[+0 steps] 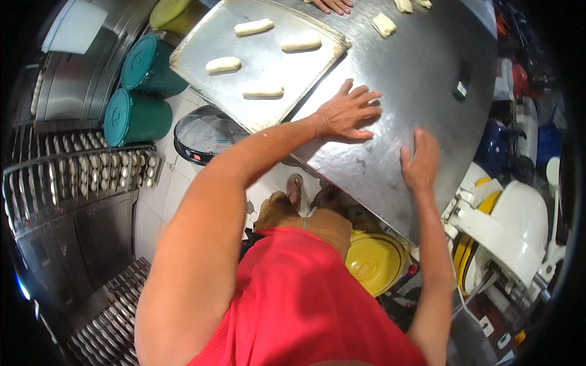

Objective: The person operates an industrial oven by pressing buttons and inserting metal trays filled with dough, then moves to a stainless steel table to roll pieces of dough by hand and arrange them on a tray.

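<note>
My left hand rests on the steel table beside the tray's near corner, fingers spread and holding nothing. Further right, my right hand is over the same table, slightly blurred, its thumb apart from the fingers and nothing seen in it. A worn metal baking tray lies to the left of my left hand. Several pale dough rolls are spaced out on it. Toward the far side of the table sits a folded dough piece, with more dough at the top edge.
Another person's hand lies at the table's far side. A dark object is on the table at right. A floor fan, green lidded bins and loaded racks stand left. A white machine and yellow bin are right.
</note>
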The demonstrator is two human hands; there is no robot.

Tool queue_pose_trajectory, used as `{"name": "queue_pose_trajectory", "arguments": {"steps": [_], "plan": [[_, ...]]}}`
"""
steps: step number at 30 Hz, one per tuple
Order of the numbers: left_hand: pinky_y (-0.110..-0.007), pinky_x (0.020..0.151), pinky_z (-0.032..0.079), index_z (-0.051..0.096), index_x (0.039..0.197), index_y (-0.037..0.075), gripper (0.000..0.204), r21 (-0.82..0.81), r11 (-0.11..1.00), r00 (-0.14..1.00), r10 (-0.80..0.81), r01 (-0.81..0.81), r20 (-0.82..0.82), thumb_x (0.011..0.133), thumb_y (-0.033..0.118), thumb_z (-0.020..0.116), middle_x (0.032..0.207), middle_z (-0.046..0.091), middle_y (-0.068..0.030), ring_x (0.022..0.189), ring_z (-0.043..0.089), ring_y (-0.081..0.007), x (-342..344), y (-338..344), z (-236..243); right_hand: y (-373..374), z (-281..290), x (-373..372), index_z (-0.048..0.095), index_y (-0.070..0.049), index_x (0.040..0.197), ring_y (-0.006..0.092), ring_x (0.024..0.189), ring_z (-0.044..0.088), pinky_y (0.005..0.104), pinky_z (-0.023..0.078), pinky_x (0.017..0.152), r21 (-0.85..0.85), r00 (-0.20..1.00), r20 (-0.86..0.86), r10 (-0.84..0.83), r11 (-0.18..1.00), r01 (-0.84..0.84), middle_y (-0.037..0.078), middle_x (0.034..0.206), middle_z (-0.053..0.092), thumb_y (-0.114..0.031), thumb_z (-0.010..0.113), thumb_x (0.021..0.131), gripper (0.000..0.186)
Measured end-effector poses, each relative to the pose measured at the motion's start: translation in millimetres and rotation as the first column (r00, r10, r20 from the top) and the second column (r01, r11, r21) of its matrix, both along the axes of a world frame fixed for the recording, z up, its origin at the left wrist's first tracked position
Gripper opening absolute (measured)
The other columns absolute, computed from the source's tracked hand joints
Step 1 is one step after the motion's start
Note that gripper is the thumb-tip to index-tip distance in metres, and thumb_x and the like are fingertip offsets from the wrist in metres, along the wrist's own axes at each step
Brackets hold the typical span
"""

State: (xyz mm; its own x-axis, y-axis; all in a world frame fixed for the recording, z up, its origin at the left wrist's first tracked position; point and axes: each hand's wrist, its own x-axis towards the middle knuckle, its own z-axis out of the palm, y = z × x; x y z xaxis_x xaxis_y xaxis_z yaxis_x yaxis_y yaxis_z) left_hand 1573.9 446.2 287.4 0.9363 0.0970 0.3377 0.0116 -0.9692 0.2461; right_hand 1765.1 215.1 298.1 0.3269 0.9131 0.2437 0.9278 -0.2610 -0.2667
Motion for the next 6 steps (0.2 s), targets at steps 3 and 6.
{"name": "queue_pose_trajectory", "arguments": {"steps": [3,6], "plan": [[-0.059,0.115,0.030,0.054,0.131,0.012,0.060,-0.008,1.000,1.000,-0.014,0.014,-0.018,0.092,0.056,0.057,0.147,0.044,-0.0179,0.136,0.041,-0.0366,5,6,4,-2,-20,5,0.058,-0.003,0.131,0.0376,0.122,0.052,0.0480,0.037,0.109,0.052,0.999,-0.011,-0.040,0.998,0.041,0.020,0.130,0.057,-0.031,0.075,0.084,0.057],[-0.057,0.117,0.030,0.052,0.136,0.010,0.063,-0.102,0.995,0.987,-0.014,-0.003,-0.163,0.093,0.056,0.056,0.149,0.043,-0.0185,0.140,0.038,-0.0376,9,8,-5,-14,-21,21,0.059,-0.006,0.133,0.0315,0.124,0.054,0.0470,0.037,0.110,-0.092,0.976,-0.200,-0.082,0.994,0.064,0.020,0.131,0.059,-0.030,0.077,0.083,0.058]]}}
